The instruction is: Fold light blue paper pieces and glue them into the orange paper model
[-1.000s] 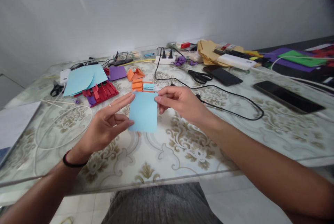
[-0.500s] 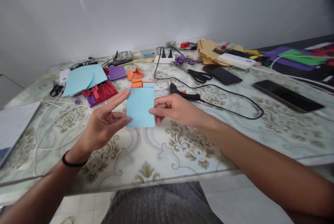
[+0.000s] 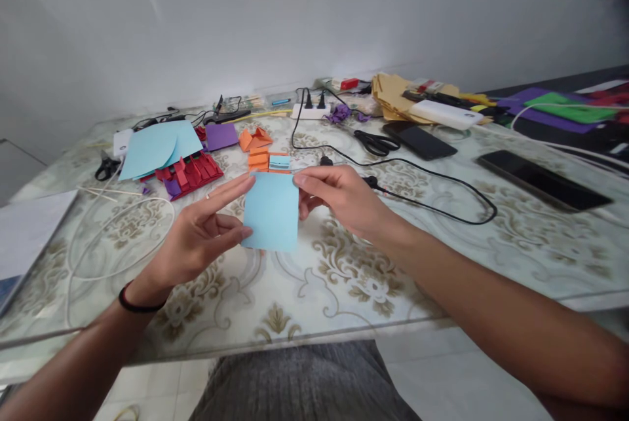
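Note:
A small light blue paper rectangle (image 3: 270, 210) is held upright above the patterned table (image 3: 344, 277). My left hand (image 3: 201, 234) has its fingers stretched along the paper's left edge, thumb at the lower left corner. My right hand (image 3: 339, 195) pinches the paper's upper right edge between thumb and fingers. Just behind the paper lie folded orange and blue pieces (image 3: 268, 160).
Red and purple folded pieces (image 3: 189, 173) and larger blue sheets (image 3: 154, 146) lie at the left. Scissors (image 3: 376, 143), two phones (image 3: 420, 141), a black cable (image 3: 432, 175) and a power strip (image 3: 310, 110) sit to the right and back. A white cable loop (image 3: 118, 237) lies left.
My right hand slid from the paper's lower right edge back up to its upper right edge. The paper dropped slightly toward me. The black tool behind my right hand is covered again.

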A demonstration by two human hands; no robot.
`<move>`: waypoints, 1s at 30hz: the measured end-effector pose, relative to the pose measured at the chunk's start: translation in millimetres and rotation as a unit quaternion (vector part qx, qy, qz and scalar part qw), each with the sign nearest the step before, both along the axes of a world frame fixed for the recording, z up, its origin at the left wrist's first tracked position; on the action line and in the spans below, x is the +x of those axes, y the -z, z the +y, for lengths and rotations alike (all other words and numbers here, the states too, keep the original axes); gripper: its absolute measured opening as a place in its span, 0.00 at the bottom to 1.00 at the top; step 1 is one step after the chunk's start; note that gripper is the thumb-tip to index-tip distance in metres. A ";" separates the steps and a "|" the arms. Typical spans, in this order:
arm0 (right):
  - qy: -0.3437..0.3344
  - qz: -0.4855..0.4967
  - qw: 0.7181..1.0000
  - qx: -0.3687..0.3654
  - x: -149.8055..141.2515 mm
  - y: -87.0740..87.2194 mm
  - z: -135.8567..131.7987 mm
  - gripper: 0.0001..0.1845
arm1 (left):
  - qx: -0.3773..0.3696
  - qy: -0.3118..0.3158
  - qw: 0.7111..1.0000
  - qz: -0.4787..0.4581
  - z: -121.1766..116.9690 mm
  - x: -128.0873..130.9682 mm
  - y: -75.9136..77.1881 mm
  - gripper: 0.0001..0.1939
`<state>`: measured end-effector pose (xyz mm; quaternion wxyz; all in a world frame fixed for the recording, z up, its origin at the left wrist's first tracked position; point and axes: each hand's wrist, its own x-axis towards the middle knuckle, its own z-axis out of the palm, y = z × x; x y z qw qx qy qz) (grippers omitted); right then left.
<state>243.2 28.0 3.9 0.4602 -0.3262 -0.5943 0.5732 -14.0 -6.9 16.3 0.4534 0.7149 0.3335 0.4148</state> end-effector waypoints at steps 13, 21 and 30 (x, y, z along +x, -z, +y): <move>-0.047 -0.025 0.998 -0.040 -8.1 -1.5 -6.5 0.21 | 0.060 -0.071 0.995 -0.034 6.3 -0.6 2.6 0.33; -0.100 -0.024 0.992 -0.072 -7.4 3.3 -5.7 0.16 | 0.088 -0.124 0.988 -0.031 9.6 -2.3 2.1 0.34; -0.101 -0.033 0.991 -0.078 -8.9 2.9 -5.7 0.20 | 0.115 -0.107 0.987 -0.024 9.4 -3.5 4.3 0.33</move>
